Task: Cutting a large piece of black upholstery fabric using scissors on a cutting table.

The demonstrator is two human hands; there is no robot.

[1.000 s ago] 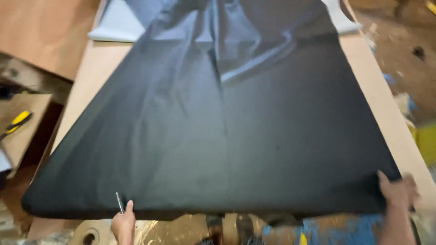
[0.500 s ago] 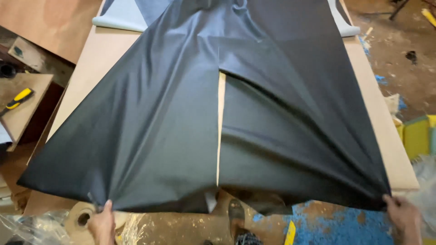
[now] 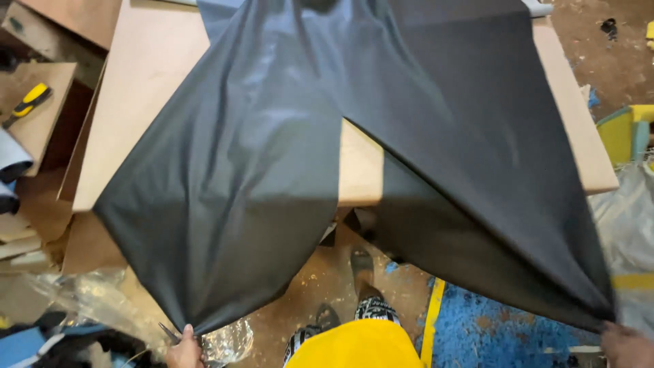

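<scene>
A large black sheet of fabric (image 3: pixel 245 184) hangs from the wooden table (image 3: pixel 150 75) toward me, split down the middle into two panels. My left hand (image 3: pixel 184 351) grips the lower corner of the left panel at the bottom edge of the view, with a thin metal tool, perhaps scissors (image 3: pixel 169 332), beside the fingers. My right hand (image 3: pixel 623 344) grips the lower corner of the right panel (image 3: pixel 490 170) at the bottom right. Both panels are pulled taut off the table's near edge. Bare table top (image 3: pixel 357 167) shows in the gap between them.
A yellow-handled tool (image 3: pixel 27 102) lies on boards at the left. Crumpled clear plastic (image 3: pixel 102 300) lies on the floor at lower left. Blue flooring (image 3: pixel 504 334) and a yellow line are below, along with my feet (image 3: pixel 361 272) and yellow clothing (image 3: pixel 357 344). A yellow-green object (image 3: pixel 623 133) stands at right.
The fabric, flat on the table a second ago, has split into two panels and been pulled off the near edge toward me. The gap between them has widened.
</scene>
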